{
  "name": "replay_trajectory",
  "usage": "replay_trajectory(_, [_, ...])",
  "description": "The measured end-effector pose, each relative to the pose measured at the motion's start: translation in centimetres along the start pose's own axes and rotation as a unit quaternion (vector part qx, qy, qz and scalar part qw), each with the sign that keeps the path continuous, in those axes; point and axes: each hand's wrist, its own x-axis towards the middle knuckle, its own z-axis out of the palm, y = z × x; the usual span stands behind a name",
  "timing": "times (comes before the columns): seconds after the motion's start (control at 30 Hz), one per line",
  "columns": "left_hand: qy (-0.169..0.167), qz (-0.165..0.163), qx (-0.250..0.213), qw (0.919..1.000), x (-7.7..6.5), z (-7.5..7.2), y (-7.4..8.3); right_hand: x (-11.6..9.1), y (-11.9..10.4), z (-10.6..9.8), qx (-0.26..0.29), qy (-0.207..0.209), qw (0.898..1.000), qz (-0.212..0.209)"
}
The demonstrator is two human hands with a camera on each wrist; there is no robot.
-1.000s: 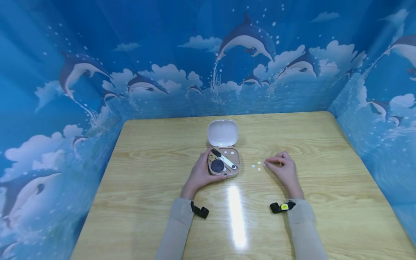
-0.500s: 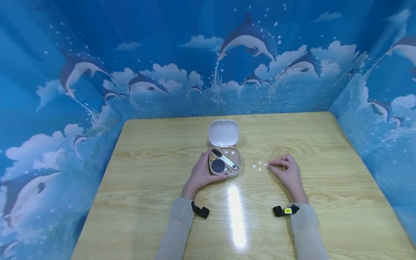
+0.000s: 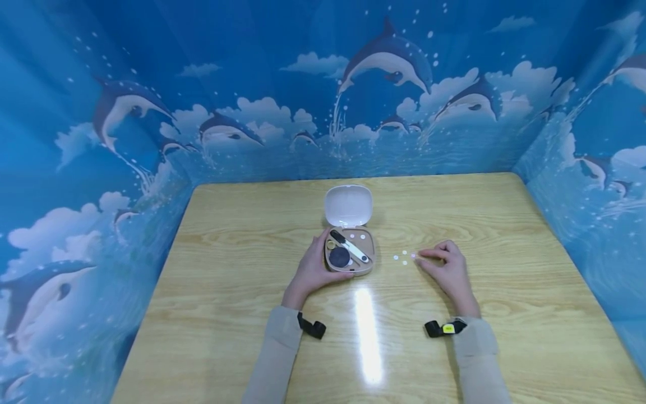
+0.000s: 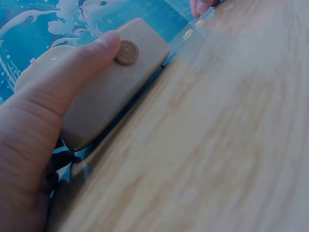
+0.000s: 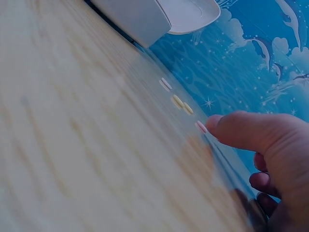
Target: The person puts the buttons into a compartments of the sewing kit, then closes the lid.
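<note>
My left hand [image 3: 313, 266] grips a small open beige sewing case [image 3: 372, 249], its thumb along the near side beside the round catch [image 4: 127, 52]. In the case lie a white-handled tool [image 3: 353, 251] with a black end, a dark round disc [image 3: 339, 257], a small gold ring-like piece [image 3: 331, 244] and a few small white buttons [image 3: 362, 237]. To the right, my right hand [image 3: 448, 269] rests low with thumb and forefinger close together. Its thumb tip is right at a pink button [image 5: 202, 127] lying on the table. Beside that lie a white button [image 5: 165, 84] and two yellowish buttons [image 5: 177, 102].
The case's white lid [image 3: 349, 206] stands raised behind it. All this is on a wood-grain table [image 3: 227, 241] with a bright light reflection. A blue dolphin-print curtain [image 3: 282, 84] surrounds the table's back and sides.
My right hand has drawn slightly right and toward me, and the pink button now shows more fully at its fingertips. My left hand keeps its grip on the case.
</note>
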Motion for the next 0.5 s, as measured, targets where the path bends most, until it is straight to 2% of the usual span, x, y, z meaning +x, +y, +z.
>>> replay_trajectory(0.2, [0.002,0.0,-0.005,1.0,-0.05,0.0,0.03,0.19,0.18,0.23,-0.026,-0.014,0.999,-0.027])
replay_trajectory(0.5, [-0.004,-0.009,-0.007,0.9999,-0.07,0.06,0.21,0.35,-0.45,0.78,-0.053,0.026,0.997,-0.05])
